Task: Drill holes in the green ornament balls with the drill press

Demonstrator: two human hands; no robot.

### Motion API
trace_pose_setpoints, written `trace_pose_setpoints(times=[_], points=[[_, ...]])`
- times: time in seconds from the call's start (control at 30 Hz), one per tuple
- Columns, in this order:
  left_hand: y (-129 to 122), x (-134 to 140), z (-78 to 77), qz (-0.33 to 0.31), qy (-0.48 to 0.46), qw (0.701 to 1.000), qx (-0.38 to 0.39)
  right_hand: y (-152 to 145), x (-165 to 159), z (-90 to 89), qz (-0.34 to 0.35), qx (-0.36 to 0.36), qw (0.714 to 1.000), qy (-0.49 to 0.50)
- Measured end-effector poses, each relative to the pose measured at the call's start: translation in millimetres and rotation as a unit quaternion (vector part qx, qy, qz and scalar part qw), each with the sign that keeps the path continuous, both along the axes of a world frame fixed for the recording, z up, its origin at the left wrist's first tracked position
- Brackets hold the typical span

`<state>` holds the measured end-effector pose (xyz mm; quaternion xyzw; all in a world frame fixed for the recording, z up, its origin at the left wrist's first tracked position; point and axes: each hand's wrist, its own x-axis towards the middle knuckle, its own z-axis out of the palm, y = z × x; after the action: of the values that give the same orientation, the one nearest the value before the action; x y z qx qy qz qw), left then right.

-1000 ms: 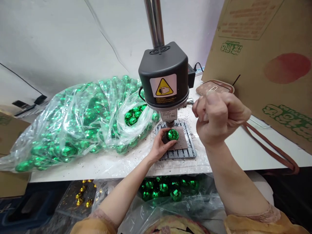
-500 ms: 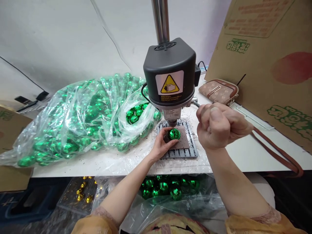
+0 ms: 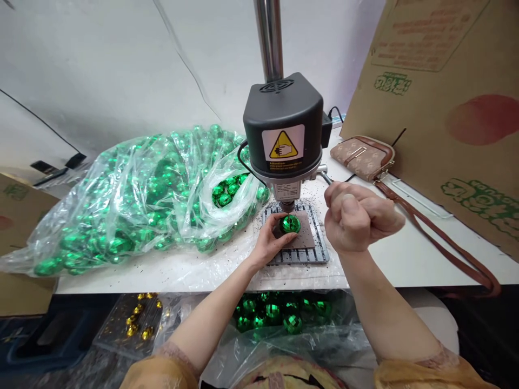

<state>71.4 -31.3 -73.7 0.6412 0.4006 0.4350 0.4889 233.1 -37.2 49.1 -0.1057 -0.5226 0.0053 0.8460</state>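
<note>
At left, shiny green faceted balls (image 3: pixel 224 199) are being contained by a clear plastic bag (image 3: pixel 206 186), its mouth lying open towards the drilling spot, probably for easy reach. Next, a lone glittering green ball (image 3: pixel 292 225) is being grasped by the bare left hand (image 3: pixel 268 237) from the side, apparently against rolling on the flat brown square pad (image 3: pixel 306 237), directly beneath the black rounded drill head (image 3: pixel 284 113). Further right, a slim silver metal lever (image 3: pixel 325 174) is being gripped in the clenched right hand (image 3: pixel 360 219), presumably for controlling the drill's height.
</note>
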Motion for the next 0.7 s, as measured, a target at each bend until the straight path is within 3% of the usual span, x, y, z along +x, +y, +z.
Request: trace_pose_setpoints(times=[0.13,0.27,0.43,0.5,0.6,0.67,0.7], points=[[-0.6,0.6,-0.6,0.009,0.003,1.0,0.001,-1.1,-0.5,0.4,-0.003,-0.015,1.0,-0.002],[-1.3,4.3,3.3,0.042,0.031,0.998,0.028,-0.7,-3.1,32.8,0.017,-0.089,0.994,0.056],[-29.5,-1.1,18.9,0.166,0.155,0.968,0.103,5.1,-0.6,69.5,0.066,-0.186,0.978,0.073],[-57.9,-11.0,22.5,0.133,0.199,0.96,0.142,7.1,1.1,72.9,0.073,-0.19,0.976,0.072],[-103.5,-29.7,19.6,-0.025,0.282,0.934,0.217,8.0,1.7,71.9,0.076,-0.187,0.976,0.077],[-117.0,-41.7,16.1,-0.087,0.313,0.906,0.27,7.6,1.1,70.9,0.071,-0.181,0.977,0.082],[-114.4,-47.6,16.2,-0.09,0.31,0.901,0.29,7.2,0.7,70.7,0.066,-0.179,0.978,0.083]])
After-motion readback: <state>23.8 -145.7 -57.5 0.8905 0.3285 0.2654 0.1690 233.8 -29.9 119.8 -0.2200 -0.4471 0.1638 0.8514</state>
